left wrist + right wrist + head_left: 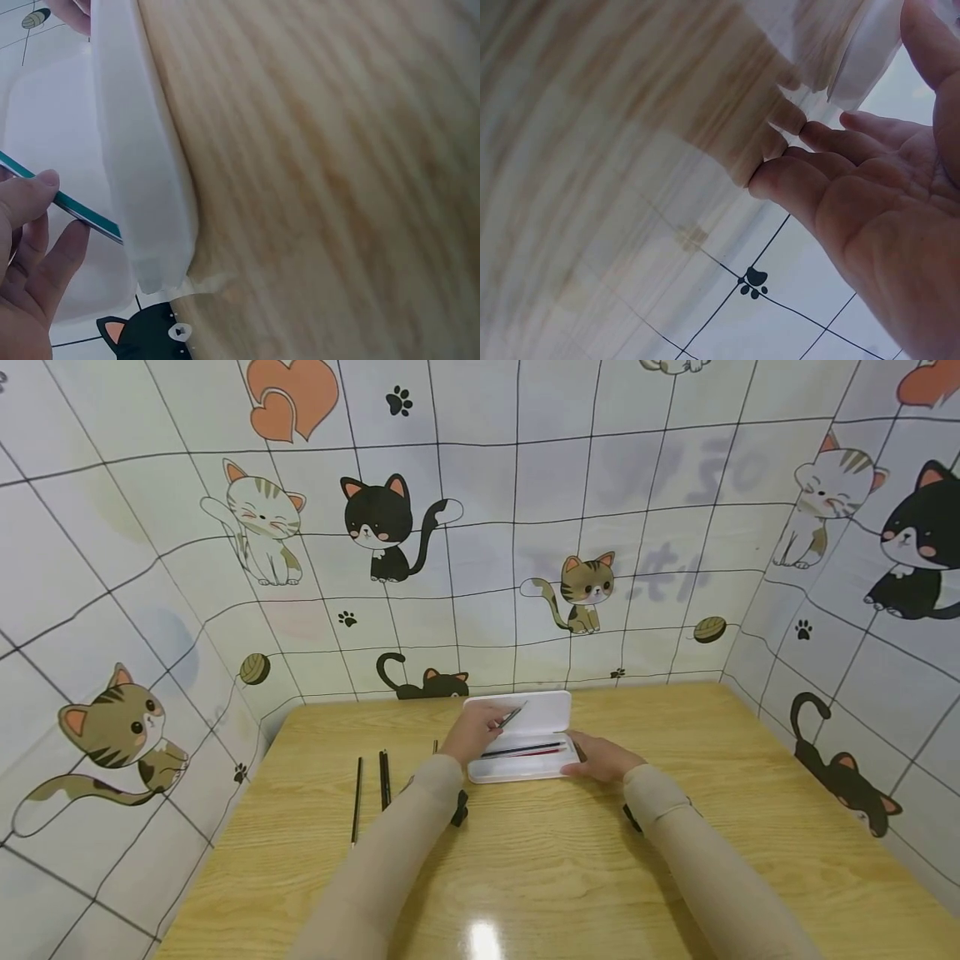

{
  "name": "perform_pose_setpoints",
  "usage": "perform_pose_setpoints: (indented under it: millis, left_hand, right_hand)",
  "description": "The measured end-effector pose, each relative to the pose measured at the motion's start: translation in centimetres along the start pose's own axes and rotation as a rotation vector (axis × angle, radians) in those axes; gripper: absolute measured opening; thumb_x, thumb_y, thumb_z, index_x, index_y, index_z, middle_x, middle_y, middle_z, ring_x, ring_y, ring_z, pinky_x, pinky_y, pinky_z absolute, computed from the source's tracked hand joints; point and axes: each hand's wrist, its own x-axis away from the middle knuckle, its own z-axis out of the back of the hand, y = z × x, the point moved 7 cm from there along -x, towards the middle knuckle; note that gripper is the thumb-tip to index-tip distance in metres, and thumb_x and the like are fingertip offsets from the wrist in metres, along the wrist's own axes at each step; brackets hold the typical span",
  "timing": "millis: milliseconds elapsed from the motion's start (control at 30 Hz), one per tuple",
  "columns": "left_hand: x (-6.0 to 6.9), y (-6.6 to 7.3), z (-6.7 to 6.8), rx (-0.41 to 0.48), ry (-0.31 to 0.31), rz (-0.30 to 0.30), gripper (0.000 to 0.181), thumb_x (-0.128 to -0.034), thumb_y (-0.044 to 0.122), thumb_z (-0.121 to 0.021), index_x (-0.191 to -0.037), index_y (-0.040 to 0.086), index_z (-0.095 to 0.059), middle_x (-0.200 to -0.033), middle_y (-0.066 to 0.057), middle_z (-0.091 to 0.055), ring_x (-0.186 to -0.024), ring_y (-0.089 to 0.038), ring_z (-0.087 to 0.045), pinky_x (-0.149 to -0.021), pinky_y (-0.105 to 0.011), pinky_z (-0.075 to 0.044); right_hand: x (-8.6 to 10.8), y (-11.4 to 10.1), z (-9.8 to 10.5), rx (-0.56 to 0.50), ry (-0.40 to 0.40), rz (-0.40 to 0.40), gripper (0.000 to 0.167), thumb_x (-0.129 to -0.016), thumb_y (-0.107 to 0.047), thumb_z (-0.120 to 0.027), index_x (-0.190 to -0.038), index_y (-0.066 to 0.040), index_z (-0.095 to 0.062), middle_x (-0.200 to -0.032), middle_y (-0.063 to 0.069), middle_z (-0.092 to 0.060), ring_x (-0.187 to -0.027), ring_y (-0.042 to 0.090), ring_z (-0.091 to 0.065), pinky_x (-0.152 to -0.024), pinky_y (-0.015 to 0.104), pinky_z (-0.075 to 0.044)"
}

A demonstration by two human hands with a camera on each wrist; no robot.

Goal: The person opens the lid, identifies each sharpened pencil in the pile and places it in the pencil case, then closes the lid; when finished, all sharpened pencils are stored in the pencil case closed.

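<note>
Above the case, in front of its raised lid, is the pencil (90, 215), pinched between the thumb and fingertips of my left hand (474, 732), slanting, with one end reaching clear of my grip. It shows a green side in the left wrist view. I judge it light and stiff, smooth enough to roll if held loosely, and its point is probably the fragile part; a pinch along the middle of the shaft, away from the ends, should control it best. The white case (521, 774) stands on the counter (525, 868), its lid (543, 708) leaning back against nothing I can make out. It looks like thin, light plastic that could slide or tip at a nudge, so its short end wall is a good place to steady it. My right hand (606, 758) is there, fingers loosely extended with the thumb apart, resting against that end; its fingertips touch the counter. Inside lie a dark pencil (525, 749) and a red pencil (551, 752), side by side. Left of my left arm, a lone pencil (357, 797) and a close pair (385, 777) lie on the counter. Behind everything hangs a cat-print backdrop (483, 527).
</note>
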Motion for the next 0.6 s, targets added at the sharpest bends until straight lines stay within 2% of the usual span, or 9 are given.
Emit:
perform_pose_setpoints:
  millis: [167,267,500,600]
  left_hand:
    - [-0.18,0.48,-0.25,-0.060,-0.053,0.031,0.049,-0.0919,0.002,-0.074,-0.137,0.021,-0.067,-0.112,-0.001,-0.071,-0.093,-0.013,-0.064,-0.080,-0.026,-0.055]
    - [-0.25,0.60,-0.29,-0.088,-0.061,0.038,0.046,-0.0915,0.002,-0.074,-0.134,0.020,-0.069,-0.110,0.000,-0.071,-0.092,-0.012,-0.064,-0.080,-0.026,-0.055]
    - [-0.32,0.91,-0.50,-0.114,-0.073,-0.009,0.038,-0.0874,0.005,-0.080,-0.124,0.014,-0.074,-0.108,0.000,-0.072,-0.093,-0.011,-0.065,-0.081,-0.024,-0.054]
    - [-0.20,1.11,-0.28,-0.125,-0.057,-0.035,0.038,-0.0866,0.010,-0.082,-0.123,0.014,-0.073,-0.111,0.000,-0.072,-0.096,-0.012,-0.066,-0.083,-0.024,-0.054]
  right_hand:
    - [-0.14,0.00,0.03,0.008,-0.007,-0.004,0.081,-0.098,-0.034,-0.069,-0.158,0.001,-0.028,-0.158,0.027,-0.035,-0.145,0.046,-0.032,-0.117,0.060,-0.027]
    - [-0.24,-0.12,0.05,0.014,-0.006,0.010,0.080,-0.098,-0.034,-0.069,-0.158,0.001,-0.028,-0.157,0.026,-0.036,-0.145,0.045,-0.033,-0.117,0.059,-0.027]
    - [-0.03,-0.26,0.07,0.001,-0.008,-0.009,0.081,-0.098,-0.033,-0.070,-0.158,0.001,-0.028,-0.157,0.027,-0.035,-0.145,0.046,-0.032,-0.117,0.059,-0.027]
    - [0.19,-0.16,0.11,0.000,-0.011,-0.028,0.083,-0.098,-0.035,-0.069,-0.159,0.000,-0.026,-0.159,0.026,-0.033,-0.146,0.046,-0.030,-0.118,0.059,-0.026]
